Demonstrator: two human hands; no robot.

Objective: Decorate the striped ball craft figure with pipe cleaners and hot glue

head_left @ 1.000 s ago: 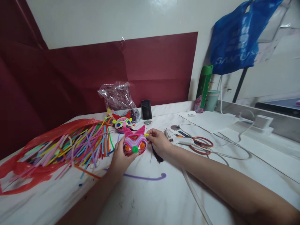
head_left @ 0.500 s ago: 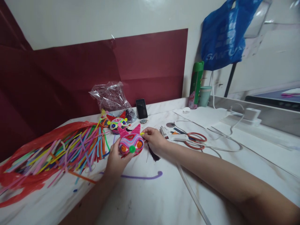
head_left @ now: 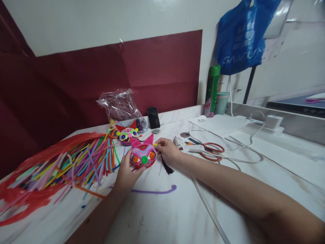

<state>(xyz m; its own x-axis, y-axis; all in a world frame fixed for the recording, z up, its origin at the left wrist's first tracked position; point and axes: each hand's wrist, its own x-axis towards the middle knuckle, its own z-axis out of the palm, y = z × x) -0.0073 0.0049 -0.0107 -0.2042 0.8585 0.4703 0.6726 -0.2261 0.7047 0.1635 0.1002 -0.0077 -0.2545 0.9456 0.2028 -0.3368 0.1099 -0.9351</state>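
Note:
My left hand [head_left: 126, 173] grips the left side of a pink animal-face craft [head_left: 144, 153], built from coiled pipe cleaners with pointed ears, orange eyes and a green nose. At the craft's right edge, my right hand [head_left: 166, 151] pinches a small yellow piece [head_left: 155, 145] between thumb and fingertips, against or very close to the craft. A black tassel [head_left: 167, 166] hangs below that hand. Behind the craft lies a second animal face [head_left: 127, 134] with red ears and blue eyes. In front on the table is a purple pipe cleaner [head_left: 154, 192] with a curled end.
Loose pipe cleaners [head_left: 83, 162] spread over a red plastic bag [head_left: 33, 195] at left. A white glue gun [head_left: 191, 147] and orange-handled scissors [head_left: 214, 149] lie right of my hands, among cables. A phone [head_left: 153, 117] leans at the back near a clear plastic bag [head_left: 119, 105].
The craft has shifted very slightly to the right and turned a little in my hands. Both hands keep the same hold.

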